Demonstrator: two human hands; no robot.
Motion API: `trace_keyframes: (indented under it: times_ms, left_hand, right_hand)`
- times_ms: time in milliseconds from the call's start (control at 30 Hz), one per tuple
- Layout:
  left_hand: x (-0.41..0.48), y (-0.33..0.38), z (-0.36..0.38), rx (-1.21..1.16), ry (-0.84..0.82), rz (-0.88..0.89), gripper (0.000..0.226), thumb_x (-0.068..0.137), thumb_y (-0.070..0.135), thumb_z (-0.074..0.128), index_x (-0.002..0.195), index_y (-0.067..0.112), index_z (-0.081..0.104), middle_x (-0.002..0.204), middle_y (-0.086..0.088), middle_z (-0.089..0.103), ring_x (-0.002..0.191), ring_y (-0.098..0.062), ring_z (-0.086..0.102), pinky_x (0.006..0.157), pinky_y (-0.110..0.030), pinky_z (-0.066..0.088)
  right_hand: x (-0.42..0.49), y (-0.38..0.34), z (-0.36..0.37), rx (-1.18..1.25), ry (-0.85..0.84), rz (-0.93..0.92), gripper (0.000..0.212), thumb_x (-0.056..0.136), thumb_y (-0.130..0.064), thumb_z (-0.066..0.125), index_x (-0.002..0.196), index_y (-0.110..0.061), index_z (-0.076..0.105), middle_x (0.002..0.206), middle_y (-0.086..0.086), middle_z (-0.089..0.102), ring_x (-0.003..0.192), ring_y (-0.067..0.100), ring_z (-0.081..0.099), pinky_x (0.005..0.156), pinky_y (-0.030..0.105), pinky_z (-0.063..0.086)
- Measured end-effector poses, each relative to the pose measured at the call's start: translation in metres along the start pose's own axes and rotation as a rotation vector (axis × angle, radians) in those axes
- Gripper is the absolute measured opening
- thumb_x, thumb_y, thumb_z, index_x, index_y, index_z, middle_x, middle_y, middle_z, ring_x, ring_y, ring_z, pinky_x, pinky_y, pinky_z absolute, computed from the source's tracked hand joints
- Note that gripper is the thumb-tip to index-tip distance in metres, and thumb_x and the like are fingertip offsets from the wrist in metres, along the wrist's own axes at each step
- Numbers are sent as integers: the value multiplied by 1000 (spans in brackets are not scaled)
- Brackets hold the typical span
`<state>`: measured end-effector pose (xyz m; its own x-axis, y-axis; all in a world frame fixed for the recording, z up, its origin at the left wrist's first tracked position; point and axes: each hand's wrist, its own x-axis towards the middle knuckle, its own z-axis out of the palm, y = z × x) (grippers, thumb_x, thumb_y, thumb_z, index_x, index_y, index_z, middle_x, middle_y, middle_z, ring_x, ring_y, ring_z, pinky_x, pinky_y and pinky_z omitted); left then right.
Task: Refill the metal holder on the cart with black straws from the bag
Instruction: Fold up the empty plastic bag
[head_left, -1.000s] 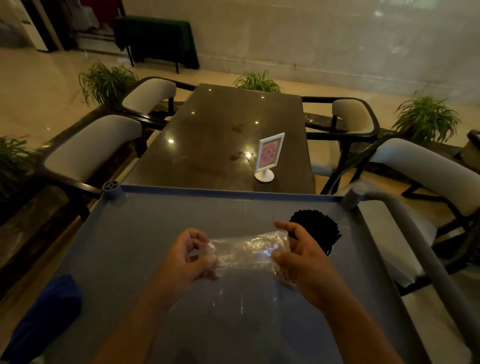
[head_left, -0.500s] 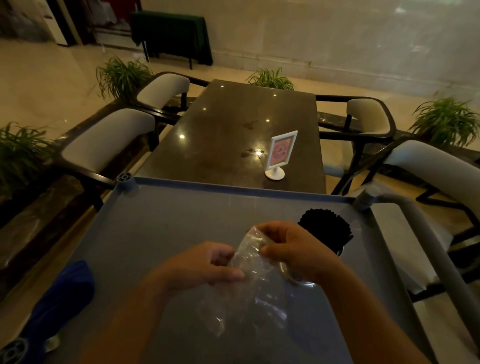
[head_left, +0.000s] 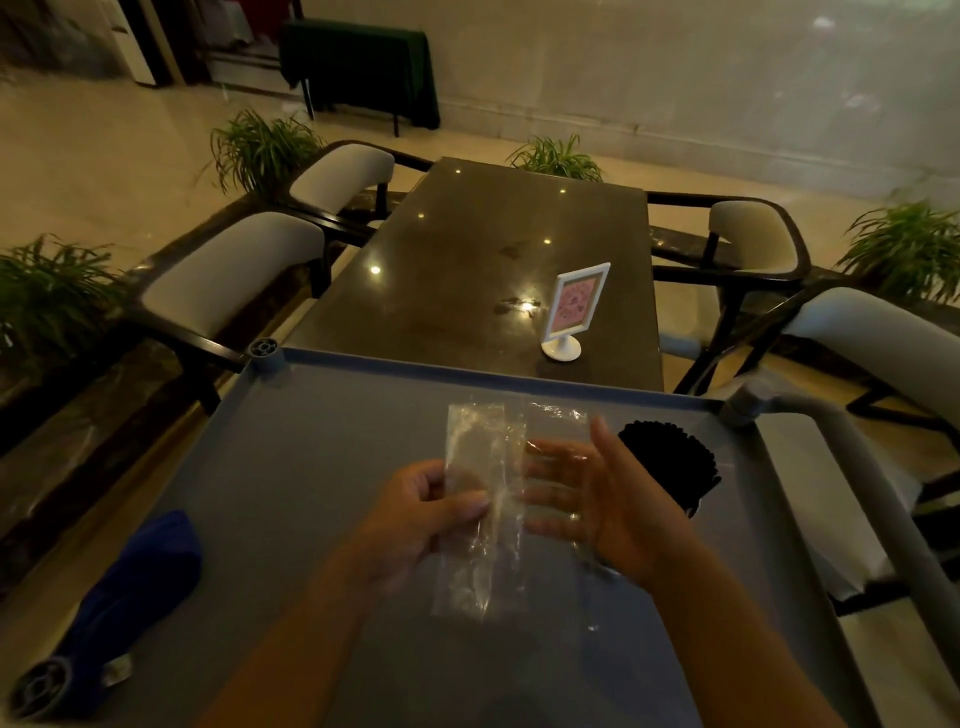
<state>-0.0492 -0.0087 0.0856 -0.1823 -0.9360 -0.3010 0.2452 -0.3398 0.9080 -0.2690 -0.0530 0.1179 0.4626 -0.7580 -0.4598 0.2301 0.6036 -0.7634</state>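
A clear plastic bag (head_left: 483, 499), which looks empty, hangs upright above the grey cart top (head_left: 291, 467). My left hand (head_left: 421, 514) pinches its left side between thumb and fingers. My right hand (head_left: 602, 499) is spread flat with the fingers apart, partly behind the bag's right flap, not gripping it. At the cart's far right corner a dense bunch of black straws (head_left: 670, 462) stands upright; the metal holder beneath it is hidden by the straws and my right hand.
A folded blue cloth (head_left: 130, 582) lies on the cart's left edge. The cart's grey handle (head_left: 872, 499) runs down the right side. Beyond the cart stands a dark table (head_left: 467, 270) with a white sign stand (head_left: 571, 312), with padded chairs on both sides.
The bag was bunched between both hands; now it hangs unfolded and upright in my left hand. My right hand has let go and spread open.
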Motion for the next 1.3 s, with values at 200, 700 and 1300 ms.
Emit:
trace_keyframes:
  times_ms: [200, 700, 1300]
  left_hand:
    - [0, -6, 6, 132, 109, 75, 15, 81, 11, 77, 91, 21, 74, 84, -7, 76, 75, -25, 73, 68, -40, 61]
    - [-6, -14, 16, 208, 126, 134, 24, 77, 17, 74, 94, 34, 70, 95, 3, 76, 85, -18, 75, 71, -31, 62]
    - [-15, -23, 0, 83, -91, 1, 35, 78, 14, 69, 112, 17, 64, 100, -9, 73, 83, -28, 70, 67, -36, 58]
  right_hand:
    - [-10, 29, 2, -178, -73, -28, 42, 84, -36, 66, 108, -1, 68, 94, 14, 71, 86, 25, 70, 72, 38, 58]
    - [-9, 43, 3, -317, 138, -48, 15, 88, -1, 64, 90, -10, 76, 80, 12, 73, 70, 23, 69, 62, 32, 56]
    - [-7, 54, 3, -446, 131, -227, 21, 85, 8, 63, 76, -9, 55, 60, 3, 66, 53, 16, 61, 48, 26, 48]
